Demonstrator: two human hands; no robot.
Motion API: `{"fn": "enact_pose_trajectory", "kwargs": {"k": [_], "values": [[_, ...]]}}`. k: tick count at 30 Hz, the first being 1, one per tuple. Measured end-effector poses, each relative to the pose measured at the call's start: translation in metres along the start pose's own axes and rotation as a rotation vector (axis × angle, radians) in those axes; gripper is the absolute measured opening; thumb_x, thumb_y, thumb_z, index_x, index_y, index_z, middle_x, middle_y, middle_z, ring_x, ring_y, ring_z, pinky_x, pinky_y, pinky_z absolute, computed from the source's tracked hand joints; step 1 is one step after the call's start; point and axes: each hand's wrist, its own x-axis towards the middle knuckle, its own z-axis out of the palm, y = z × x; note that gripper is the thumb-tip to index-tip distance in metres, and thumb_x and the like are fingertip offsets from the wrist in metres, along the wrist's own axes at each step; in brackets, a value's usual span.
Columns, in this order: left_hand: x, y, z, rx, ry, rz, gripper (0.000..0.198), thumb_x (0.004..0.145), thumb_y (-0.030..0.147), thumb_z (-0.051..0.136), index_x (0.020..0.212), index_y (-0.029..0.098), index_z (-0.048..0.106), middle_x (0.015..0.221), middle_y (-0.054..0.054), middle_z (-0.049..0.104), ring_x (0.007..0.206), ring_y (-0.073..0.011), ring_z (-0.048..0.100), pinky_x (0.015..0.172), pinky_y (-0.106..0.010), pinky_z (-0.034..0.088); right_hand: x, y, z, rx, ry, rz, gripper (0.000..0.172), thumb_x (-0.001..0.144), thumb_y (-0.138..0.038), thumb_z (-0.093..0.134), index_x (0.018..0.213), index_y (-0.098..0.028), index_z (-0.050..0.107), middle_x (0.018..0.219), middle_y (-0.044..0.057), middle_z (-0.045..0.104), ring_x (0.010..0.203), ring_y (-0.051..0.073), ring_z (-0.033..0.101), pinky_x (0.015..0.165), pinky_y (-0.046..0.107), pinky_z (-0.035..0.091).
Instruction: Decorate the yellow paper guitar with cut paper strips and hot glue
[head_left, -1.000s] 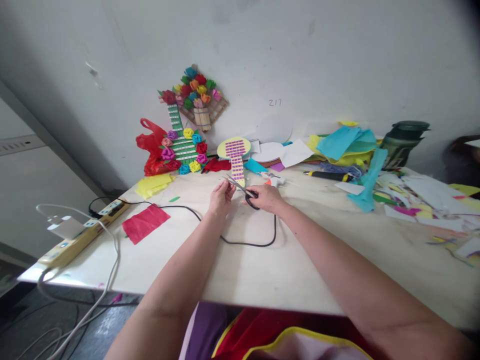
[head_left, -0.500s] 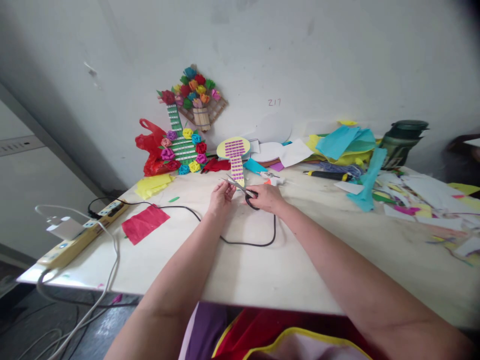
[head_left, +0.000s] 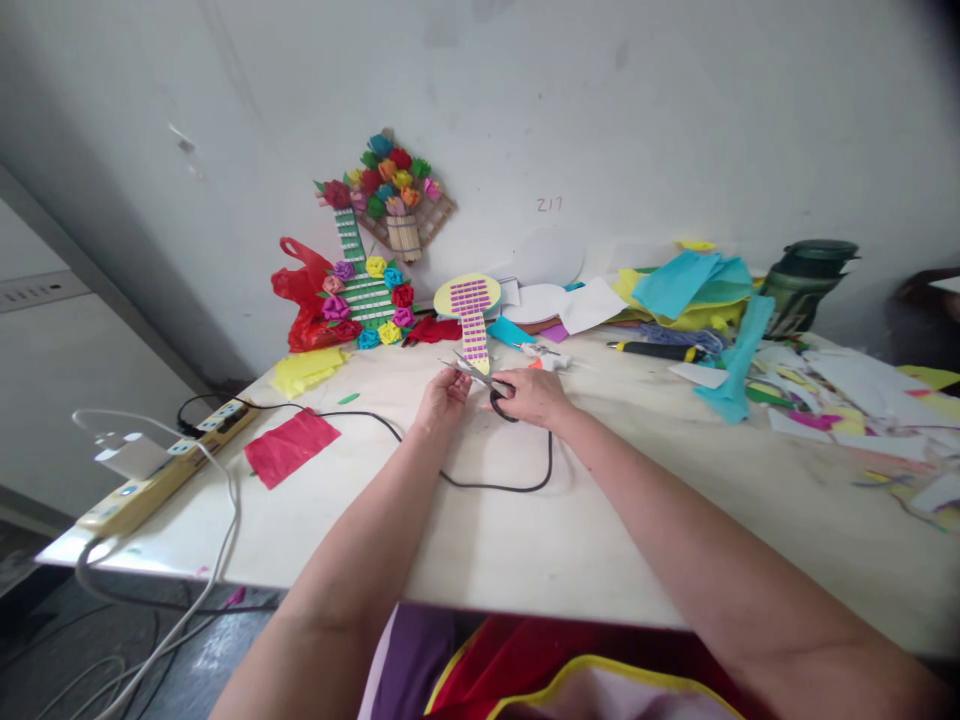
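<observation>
My right hand (head_left: 534,397) grips a pair of scissors (head_left: 480,375) by its black handles, the blades pointing left and slightly apart. My left hand (head_left: 444,396) is closed in a pinch right at the blade tips. Whatever lies between its fingers is too small to make out. Just beyond the hands stands a yellow paper guitar shape (head_left: 474,310) with purple-striped strips on it, its narrow end near the scissors. A glue gun (head_left: 551,361) lies behind my right hand, partly hidden by it. Its black cord (head_left: 495,488) loops across the table below the hands.
On the left are a power strip (head_left: 169,465), red crepe paper (head_left: 292,447) and yellow paper (head_left: 309,372). Paper flowers decorate a green striped guitar shape (head_left: 367,298) by the wall. To the right lie a utility knife (head_left: 654,350), blue paper (head_left: 739,370), scraps and a dark bottle (head_left: 802,290).
The scissor blades have shifted very slightly at the left fingertips. Both hands stay in almost the same place, and the things around them have not moved.
</observation>
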Motion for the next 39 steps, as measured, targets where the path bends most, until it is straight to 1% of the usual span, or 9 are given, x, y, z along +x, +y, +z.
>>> {"fn": "enact_pose_trajectory", "kwargs": {"k": [6,11,16,22,26,29,32,35,39], "values": [[-0.0001,0.0006,-0.0027,0.066,-0.012,-0.022,0.013,0.080,0.009,0.048,0.072,0.012,0.059,0.057,-0.001,0.057,0.052,-0.0075,0.056,0.058,-0.017,0.049,-0.0002,-0.0003,-0.0004,-0.020,-0.003,0.002,0.036,0.071,-0.050,0.056,0.099,-0.028,0.065,0.083,0.000,0.068,0.078,0.017,0.059,0.060,0.025,0.034],[0.0021,0.0007,-0.0055,0.082,-0.011,-0.035,0.015,0.078,0.006,0.046,0.072,0.010,0.059,0.060,-0.004,0.060,0.054,-0.0090,0.058,0.060,-0.020,0.051,-0.0002,0.0007,-0.0008,-0.017,0.016,-0.016,0.038,0.071,-0.053,0.054,0.097,-0.028,0.066,0.084,0.000,0.069,0.077,0.016,0.060,0.059,0.025,0.033],[0.0030,0.0004,-0.0054,0.096,0.003,-0.022,0.015,0.077,0.003,0.048,0.072,0.010,0.060,0.064,-0.004,0.062,0.056,-0.0087,0.059,0.059,-0.018,0.050,-0.0002,0.0021,-0.0011,-0.023,0.012,-0.029,0.040,0.070,-0.056,0.055,0.097,-0.028,0.066,0.084,0.001,0.069,0.077,0.017,0.060,0.058,0.025,0.034],[0.0026,0.0004,-0.0053,0.112,0.005,-0.037,0.016,0.077,0.002,0.047,0.070,0.010,0.059,0.062,-0.003,0.060,0.053,-0.0083,0.059,0.056,-0.018,0.051,0.0000,0.0043,0.0001,-0.043,0.004,-0.029,0.045,0.068,-0.056,0.056,0.102,-0.028,0.064,0.088,0.001,0.069,0.081,0.018,0.060,0.061,0.026,0.035],[0.0034,-0.0001,-0.0066,0.126,0.012,-0.041,0.014,0.077,0.004,0.049,0.074,0.011,0.060,0.061,-0.002,0.060,0.051,-0.0066,0.057,0.056,-0.016,0.050,-0.0003,0.0043,0.0003,-0.043,-0.014,-0.014,0.047,0.069,-0.056,0.056,0.105,-0.028,0.063,0.092,0.001,0.069,0.083,0.018,0.060,0.063,0.026,0.037],[0.0041,-0.0005,-0.0060,0.108,0.016,-0.048,0.015,0.077,0.003,0.048,0.078,0.011,0.061,0.060,-0.002,0.059,0.052,-0.0067,0.057,0.058,-0.016,0.051,-0.0006,0.0044,0.0013,-0.044,-0.010,-0.006,0.049,0.069,-0.056,0.057,0.107,-0.027,0.063,0.094,0.001,0.068,0.086,0.018,0.060,0.065,0.026,0.038],[0.0051,-0.0007,-0.0053,0.086,0.024,-0.043,0.017,0.076,0.001,0.046,0.076,0.011,0.060,0.060,-0.002,0.059,0.054,-0.0068,0.058,0.059,-0.015,0.051,-0.0006,0.0051,0.0024,-0.053,0.004,-0.004,0.052,0.067,-0.058,0.058,0.108,-0.027,0.062,0.096,0.002,0.068,0.087,0.018,0.060,0.066,0.027,0.038],[0.0061,-0.0006,-0.0061,0.091,0.020,-0.042,0.016,0.077,0.002,0.046,0.075,0.010,0.060,0.061,-0.002,0.059,0.053,-0.0067,0.058,0.059,-0.015,0.050,-0.0005,0.0057,0.0026,-0.062,-0.005,-0.003,0.052,0.067,-0.058,0.058,0.108,-0.026,0.062,0.096,0.002,0.067,0.085,0.019,0.060,0.065,0.027,0.038],[0.0069,-0.0001,-0.0084,0.095,0.011,-0.042,0.014,0.077,0.004,0.048,0.077,0.011,0.060,0.064,-0.003,0.061,0.056,-0.0076,0.059,0.062,-0.017,0.051,-0.0002,0.0058,0.0013,-0.072,-0.023,-0.008,0.051,0.069,-0.057,0.056,0.109,-0.026,0.062,0.096,0.003,0.068,0.086,0.019,0.060,0.064,0.027,0.037]]}}
